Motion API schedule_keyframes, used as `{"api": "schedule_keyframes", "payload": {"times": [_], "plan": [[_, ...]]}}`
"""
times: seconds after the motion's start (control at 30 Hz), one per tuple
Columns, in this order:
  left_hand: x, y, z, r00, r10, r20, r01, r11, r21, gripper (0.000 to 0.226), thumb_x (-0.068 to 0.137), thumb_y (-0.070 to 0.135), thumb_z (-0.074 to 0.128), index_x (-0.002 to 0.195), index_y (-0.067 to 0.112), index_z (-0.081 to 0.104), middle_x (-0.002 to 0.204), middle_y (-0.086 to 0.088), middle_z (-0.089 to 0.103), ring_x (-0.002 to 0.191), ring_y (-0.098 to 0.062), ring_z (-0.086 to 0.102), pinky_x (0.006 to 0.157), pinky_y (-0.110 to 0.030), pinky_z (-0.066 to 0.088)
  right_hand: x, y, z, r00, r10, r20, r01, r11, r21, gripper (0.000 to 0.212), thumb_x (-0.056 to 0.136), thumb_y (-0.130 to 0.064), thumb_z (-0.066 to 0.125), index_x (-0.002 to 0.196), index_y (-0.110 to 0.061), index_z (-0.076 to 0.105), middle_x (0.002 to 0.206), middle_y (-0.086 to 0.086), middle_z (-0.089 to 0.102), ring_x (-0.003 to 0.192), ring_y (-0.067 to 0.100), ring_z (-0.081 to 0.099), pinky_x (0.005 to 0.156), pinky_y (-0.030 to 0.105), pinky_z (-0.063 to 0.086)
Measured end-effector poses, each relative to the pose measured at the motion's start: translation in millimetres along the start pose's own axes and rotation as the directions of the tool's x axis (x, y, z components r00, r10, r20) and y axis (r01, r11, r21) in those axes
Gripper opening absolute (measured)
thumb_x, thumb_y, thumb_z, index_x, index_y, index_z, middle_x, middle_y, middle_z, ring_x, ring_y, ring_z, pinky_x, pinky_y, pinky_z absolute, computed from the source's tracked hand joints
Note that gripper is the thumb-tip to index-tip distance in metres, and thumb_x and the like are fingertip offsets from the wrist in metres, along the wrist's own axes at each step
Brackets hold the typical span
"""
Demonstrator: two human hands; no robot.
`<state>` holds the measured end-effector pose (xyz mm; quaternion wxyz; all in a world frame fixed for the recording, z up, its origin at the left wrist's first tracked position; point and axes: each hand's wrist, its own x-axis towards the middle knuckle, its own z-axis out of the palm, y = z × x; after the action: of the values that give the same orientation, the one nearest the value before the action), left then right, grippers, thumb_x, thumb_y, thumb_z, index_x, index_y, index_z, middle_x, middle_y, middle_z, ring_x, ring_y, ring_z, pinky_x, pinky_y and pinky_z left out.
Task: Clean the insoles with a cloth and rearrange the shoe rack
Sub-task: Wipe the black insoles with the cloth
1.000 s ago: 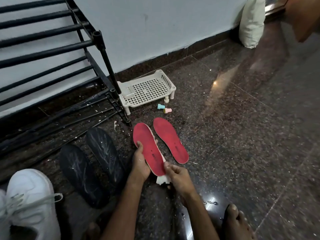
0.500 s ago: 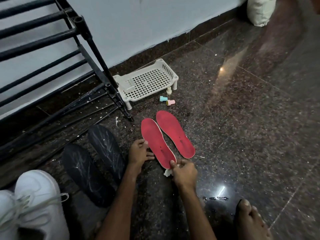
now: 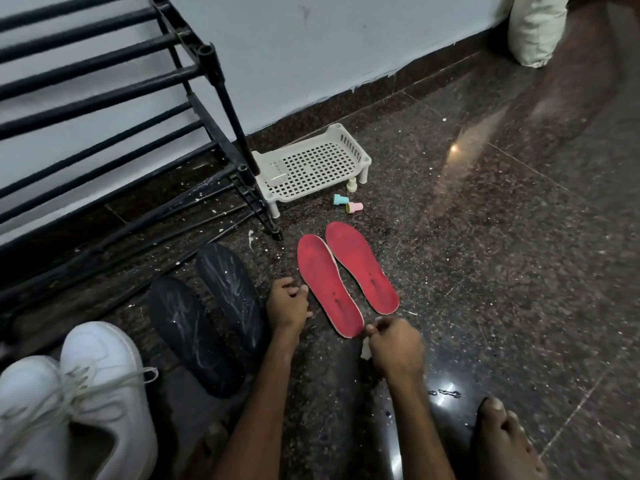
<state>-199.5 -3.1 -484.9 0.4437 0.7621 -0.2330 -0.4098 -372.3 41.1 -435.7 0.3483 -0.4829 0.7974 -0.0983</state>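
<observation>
View: head camera, looking down on a dark speckled polished stone floor [image 3: 502, 289].
Left hand [image 3: 287, 306]: low on the floor, fingers loosely curled inward and holding nothing. The fingertips are just beside the long edge of the left red foam insole [image 3: 327, 289]; I cannot tell whether they touch it.
Right hand [image 3: 394, 348]: fingers curled tight, gripping a small white cloth [image 3: 364, 351] of which only a scrap shows under the thumb. The thumb tip is at the heel end of the left red foam insole, at that insole's 5 o'clock.
Red pair: the left red foam insole and the right red foam insole [image 3: 362, 271] lie flat, side by side, toes toward 11 o'clock, edges almost touching.
Black pair: two black scuffed insoles [image 3: 194, 334] lie flat at 9 o'clock of the left hand.
Shoes: white lace-up sneakers [image 3: 86, 393] at 8 o'clock of the frame.
Rack: black metal-bar shoe rack [image 3: 104, 98] at 10 o'clock, against the pale wall.
Tray: white perforated plastic tray on short legs [image 3: 311, 168] at 12 o'clock of the red pair, just beside the rack's post.
Caps: a teal plastic cap [image 3: 341, 199] and a pink plastic cap [image 3: 354, 207] between tray and red pair.
Foot: a bare foot [image 3: 509, 441] at 5 o'clock of the frame.
</observation>
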Motion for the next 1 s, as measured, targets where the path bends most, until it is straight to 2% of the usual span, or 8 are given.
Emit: {"api": "schedule_keyframes", "payload": {"times": [0.1,0.27,0.33,0.5,0.63,0.7,0.9,1.0], "plan": [[1,4,-41,0.981,0.037,-0.19,-0.034,0.999,0.019,0.017,0.094,0.016,0.062,0.11,0.021,0.059,0.097,-0.002,0.066,0.078,-0.024,0.065,0.057,-0.037,0.057,-8,-44,9,0.986,-0.165,0.018,0.163,0.983,0.083,0.025,0.091,-0.03,0.064,0.112,-0.017,0.071,0.107,0.009,0.073,0.101,0.026,0.067,0.084,0.03,0.05],[14,-15,-117,0.881,-0.019,-0.473,0.095,0.986,0.137,0.025,0.093,0.013,0.06,0.117,0.007,0.064,0.115,-0.016,0.067,0.102,-0.033,0.063,0.088,-0.036,0.047,-25,-94,73,0.923,-0.363,0.128,0.373,0.925,-0.07,0.024,0.092,-0.029,0.06,0.105,-0.01,0.066,0.109,0.014,0.068,0.105,0.032,0.063,0.083,0.036,0.049],[23,-21,-124,0.906,-0.072,-0.416,0.178,0.959,0.221,0.031,0.091,0.017,0.061,0.121,0.009,0.062,0.119,-0.018,0.065,0.106,-0.036,0.063,0.093,-0.041,0.051,-30,-100,94,0.911,-0.381,0.158,0.404,0.902,-0.151,0.03,0.093,-0.03,0.059,0.114,-0.009,0.061,0.118,0.015,0.063,0.113,0.033,0.059,0.089,0.037,0.047],[30,-26,-109,0.965,-0.099,-0.243,0.164,0.951,0.263,0.024,0.088,0.018,0.062,0.111,0.009,0.066,0.104,-0.014,0.07,0.094,-0.035,0.067,0.08,-0.048,0.058,-27,-93,125,0.893,-0.399,0.207,0.435,0.883,-0.175,0.031,0.092,-0.029,0.06,0.116,-0.009,0.058,0.123,0.013,0.056,0.114,0.033,0.057,0.09,0.038,0.048],[15,-23,-110,0.977,-0.156,-0.144,0.164,0.986,0.042,0.014,0.096,0.005,0.054,0.103,0.007,0.067,0.081,-0.009,0.067,0.069,-0.027,0.064,0.058,-0.033,0.059,-14,-80,119,0.939,-0.288,0.187,0.278,0.957,0.08,0.009,0.087,-0.022,0.065,0.084,-0.014,0.068,0.096,0.011,0.073,0.093,0.026,0.068,0.075,0.028,0.049],[3,-18,-113,0.984,-0.175,-0.044,0.172,0.982,-0.078,0.017,0.099,0.001,0.048,0.11,0.004,0.061,0.081,-0.007,0.062,0.062,-0.017,0.055,0.046,-0.024,0.052,-11,-72,108,0.937,-0.279,0.212,0.226,0.944,0.242,0.011,0.088,-0.024,0.068,0.086,-0.014,0.07,0.085,0.006,0.073,0.08,0.02,0.069,0.068,0.024,0.048],[-44,5,-116,0.954,-0.129,0.27,0.185,0.964,-0.193,0.017,0.1,0.003,0.05,0.113,0.008,0.06,0.086,-0.004,0.066,0.068,-0.013,0.059,0.055,-0.024,0.055,-18,-51,55,0.883,-0.416,0.216,0.327,0.877,0.354,0.01,0.088,-0.015,0.069,0.095,-0.011,0.074,0.09,0.001,0.074,0.082,0.008,0.066,0.081,0.024,0.052],[-65,26,-108,0.913,-0.076,0.401,0.163,0.969,-0.188,0.016,0.098,0.011,0.056,0.112,0.01,0.065,0.091,-0.004,0.07,0.072,-0.013,0.064,0.071,-0.035,0.06,-29,-37,12,0.87,-0.479,0.113,0.418,0.84,0.345,0.01,0.088,-0.013,0.069,0.095,-0.011,0.075,0.087,-0.002,0.074,0.078,0.006,0.066,0.068,0.009,0.047]]}}
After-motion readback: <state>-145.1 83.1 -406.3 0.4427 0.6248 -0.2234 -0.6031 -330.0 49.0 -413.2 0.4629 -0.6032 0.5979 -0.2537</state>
